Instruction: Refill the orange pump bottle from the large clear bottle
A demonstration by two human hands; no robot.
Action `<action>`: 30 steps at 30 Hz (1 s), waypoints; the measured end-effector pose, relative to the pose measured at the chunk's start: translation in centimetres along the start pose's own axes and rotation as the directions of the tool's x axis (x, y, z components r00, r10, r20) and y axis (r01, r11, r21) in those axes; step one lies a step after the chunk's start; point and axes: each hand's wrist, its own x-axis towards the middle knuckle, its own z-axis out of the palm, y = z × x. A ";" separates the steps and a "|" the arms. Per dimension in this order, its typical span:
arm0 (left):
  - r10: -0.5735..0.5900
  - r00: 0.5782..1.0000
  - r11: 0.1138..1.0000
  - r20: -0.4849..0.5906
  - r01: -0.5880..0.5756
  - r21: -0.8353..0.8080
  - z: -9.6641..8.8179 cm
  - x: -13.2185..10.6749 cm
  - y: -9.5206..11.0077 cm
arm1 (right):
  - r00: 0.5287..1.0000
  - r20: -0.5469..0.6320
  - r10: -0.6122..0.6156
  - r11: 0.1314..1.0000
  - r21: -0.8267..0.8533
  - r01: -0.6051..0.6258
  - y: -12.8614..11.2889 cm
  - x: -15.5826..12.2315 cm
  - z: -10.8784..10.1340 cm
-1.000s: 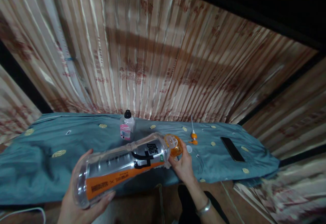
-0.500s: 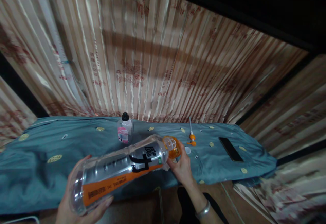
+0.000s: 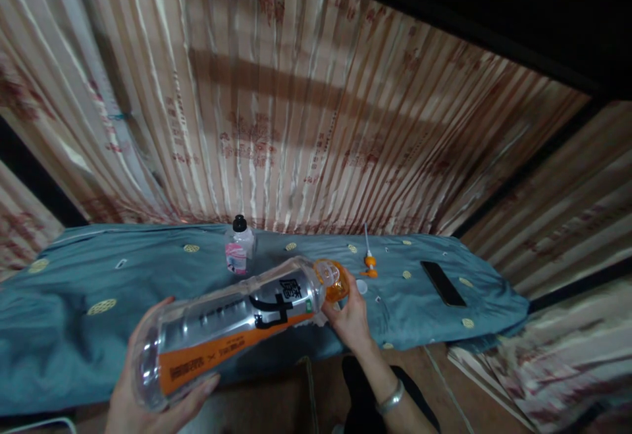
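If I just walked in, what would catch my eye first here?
A big clear bottle with an orange label, held almost level: the left hand cups its base and the right hand grips its orange cap. Behind it a small bottle stands on the blue cloth, a phone lies to the right, and a striped curtain hangs beyond.

A silver bangle (image 3: 390, 400) circles the bare wrist behind the right grip (image 3: 348, 319).

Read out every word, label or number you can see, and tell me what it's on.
"魔力": big black characters on the clear bottle, left hand at its base, right hand on its orange cap.
On its orange band: print too small to read.
On the small bottle, the pink label: blurred.
On the curtain, red print: blurred.
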 end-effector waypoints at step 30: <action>-0.015 0.995 1.000 0.099 0.015 -0.002 -1.1 0.7 -1.0 | 1.000 0.011 -0.005 1.000 -0.021 0.006 0.5 -0.1 0.0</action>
